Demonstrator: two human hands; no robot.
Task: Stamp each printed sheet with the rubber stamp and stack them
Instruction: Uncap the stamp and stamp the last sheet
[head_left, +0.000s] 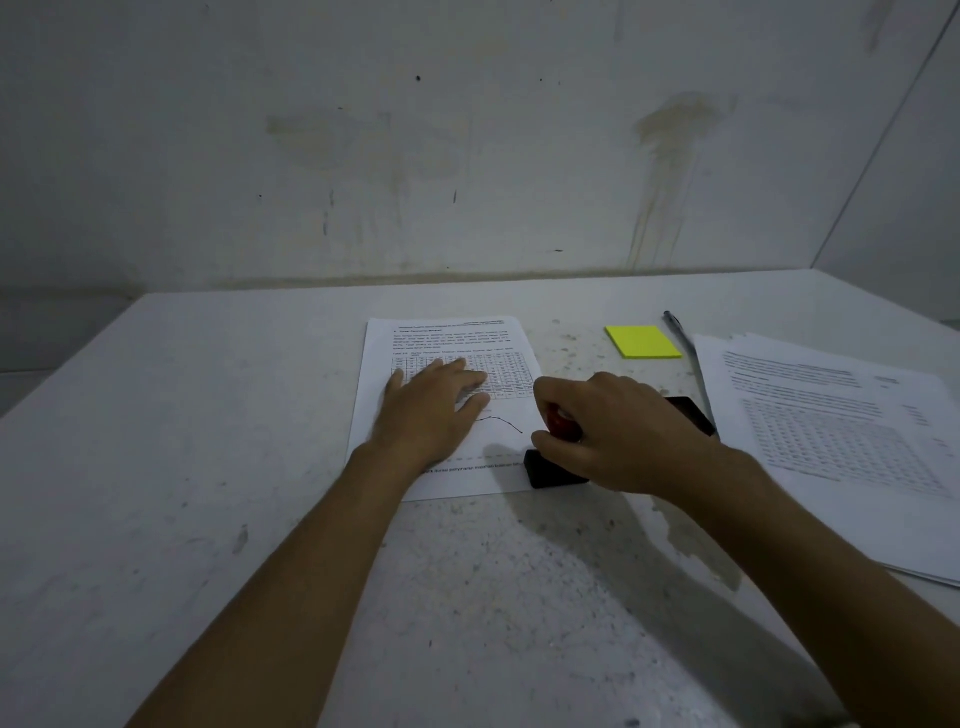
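A printed sheet (447, 338) with a table and a line chart lies in the middle of the white table (208, 467). My left hand (434, 410) rests flat on it with straight fingers. My right hand (618, 431) grips the red handle of the rubber stamp (550, 470). The stamp's black base sits at the sheet's lower right corner. A stack of printed sheets (841, 436) lies at the right.
A yellow sticky-note pad (643, 341) lies behind my right hand, with a pen (680, 332) beside it. A black ink pad (693, 413) shows partly behind my right wrist. A stained wall (467, 156) closes the table's far edge.
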